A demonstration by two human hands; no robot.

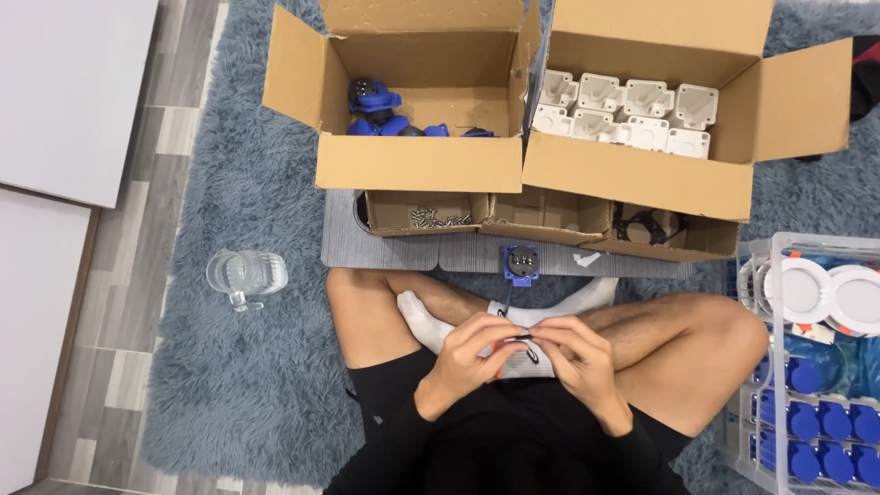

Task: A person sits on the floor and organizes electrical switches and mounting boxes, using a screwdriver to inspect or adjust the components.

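Person sits cross-legged on a grey shaggy rug [229, 385]. Left hand [467, 353] and right hand [573, 353] meet over the lap, fingertips of both pinched on a small black ring-like part [521, 339]; can't tell exactly what it is. Just ahead, a blue socket piece [521, 264] lies on the grey mat [385, 252]. Behind: cardboard box w/ blue parts [417, 101], box w/ white parts [642, 110]. Glass jug [246, 275] off to the left, clear bin [807, 357] to the right.

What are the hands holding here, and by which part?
Both hands, left hand and right hand, pinch a small thin black ring between their fingertips, one at each end; what kind of part it is cannot be told.
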